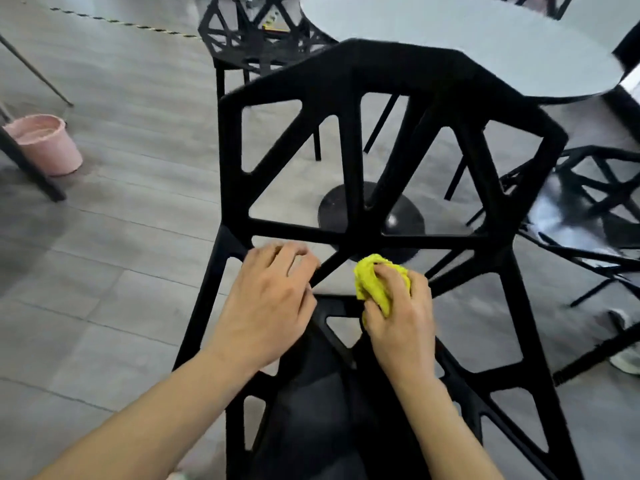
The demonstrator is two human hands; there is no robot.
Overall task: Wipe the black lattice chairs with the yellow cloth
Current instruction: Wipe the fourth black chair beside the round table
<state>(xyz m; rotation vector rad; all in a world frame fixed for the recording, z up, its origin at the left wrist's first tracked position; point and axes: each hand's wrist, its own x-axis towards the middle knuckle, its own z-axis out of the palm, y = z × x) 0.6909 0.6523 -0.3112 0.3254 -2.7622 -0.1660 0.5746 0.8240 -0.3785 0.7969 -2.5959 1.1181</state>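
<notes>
My right hand [398,317] is curled tight round the yellow cloth [375,282], which is bunched into a wad; it bulges out above my knuckles and between thumb and fingers. The wad sits against the black lattice chair [346,161] right in front of me, near the spot where several of its bars meet low on the backrest.

My left hand [273,299] lies palm down just to the left of the cloth, close to my right hand but not touching it. Its fingers are bent loosely over a diagonal bar of the same chair, the tips resting on the frame. I cannot tell whether they really clasp the bar or only lean on it.

The chair's backrest rises away from me, all triangular openings. Through them shows the round black base [398,220] of the grey table [467,39] standing behind it. A second lattice chair [256,32] stands beyond the table's left edge, and a third [588,209] is off to my right. On the grey floor [121,237] far to my left stands a pink bucket [48,143].
</notes>
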